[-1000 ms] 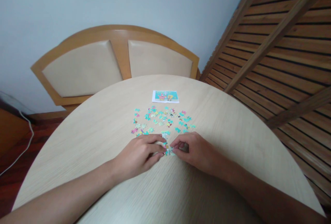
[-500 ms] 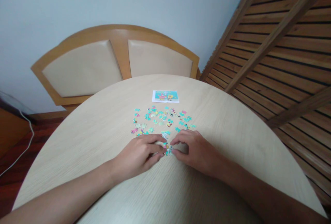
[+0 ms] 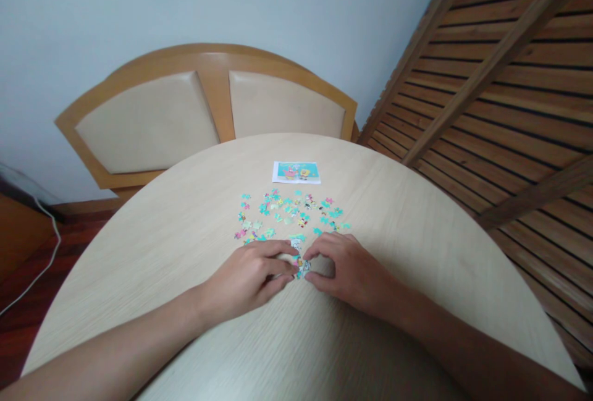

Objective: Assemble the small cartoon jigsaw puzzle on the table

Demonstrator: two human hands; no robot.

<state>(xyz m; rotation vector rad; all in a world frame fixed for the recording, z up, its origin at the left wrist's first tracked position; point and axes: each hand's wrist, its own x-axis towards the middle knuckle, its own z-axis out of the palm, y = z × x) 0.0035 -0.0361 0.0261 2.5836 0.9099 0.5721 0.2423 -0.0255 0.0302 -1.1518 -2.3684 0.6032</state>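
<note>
Between my two hands lies a small cluster of jigsaw puzzle pieces (image 3: 300,268), turquoise, white, pink and yellow. My left hand (image 3: 259,268) grips its left side, fingertips and thumb closed in on the pieces and hiding part of them. From the right, my right hand (image 3: 340,265) curves its index finger and thumb around a pale jigsaw piece (image 3: 306,267) at the cluster's right edge. Just beyond the fingertips sits a white and turquoise piece (image 3: 296,240). Loose puzzle pieces (image 3: 290,209), mostly turquoise, are scattered farther back.
A picture card (image 3: 299,172) with a pink and a yellow cartoon figure lies behind the loose pieces. The round wooden table (image 3: 417,253) stands against a padded chair back (image 3: 291,101). A slatted wooden screen (image 3: 491,92) rises at the right.
My right hand has shifted slightly left, bringing its fingertips nearer the cluster; the pale piece there has turned or moved a little. My left hand stays almost still.
</note>
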